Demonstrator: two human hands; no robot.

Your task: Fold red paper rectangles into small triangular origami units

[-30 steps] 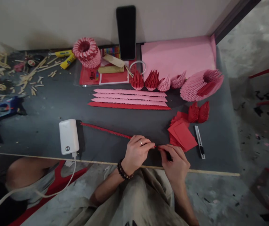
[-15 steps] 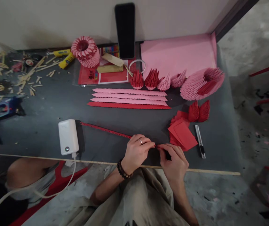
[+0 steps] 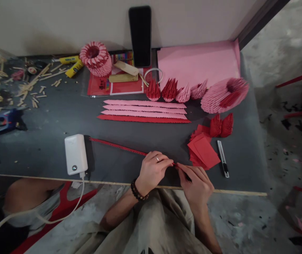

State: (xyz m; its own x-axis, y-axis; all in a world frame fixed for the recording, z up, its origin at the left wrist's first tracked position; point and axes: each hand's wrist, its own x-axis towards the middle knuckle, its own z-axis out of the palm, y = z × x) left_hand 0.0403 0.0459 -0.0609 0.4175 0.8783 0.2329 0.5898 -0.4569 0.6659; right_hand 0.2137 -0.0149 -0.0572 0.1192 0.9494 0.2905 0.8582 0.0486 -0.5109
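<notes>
Red paper strip (image 3: pixel 118 145), lying across the dark tabletop (image 3: pixel 47 118) with its right-hand end pinched between my left hand (image 3: pixel 153 171) and right hand (image 3: pixel 197 183), appears part-built, with four finished-looking strips (image 3: pixel 144 109) beyond it and flat red slips (image 3: pixel 204 151) seemingly left to fold.

Blk phone (image 3: pixel 140 36) agst wall (image 3: pixel 61 23); wht pwr bank (image 3: pixel 76 153)

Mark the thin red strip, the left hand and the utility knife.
Thin red strip (image 3: pixel 118 145): head view, middle of its long exposed stretch.
Left hand (image 3: pixel 151 171): head view, back of the hand.
Utility knife (image 3: pixel 222 154): head view, silver body.
</notes>
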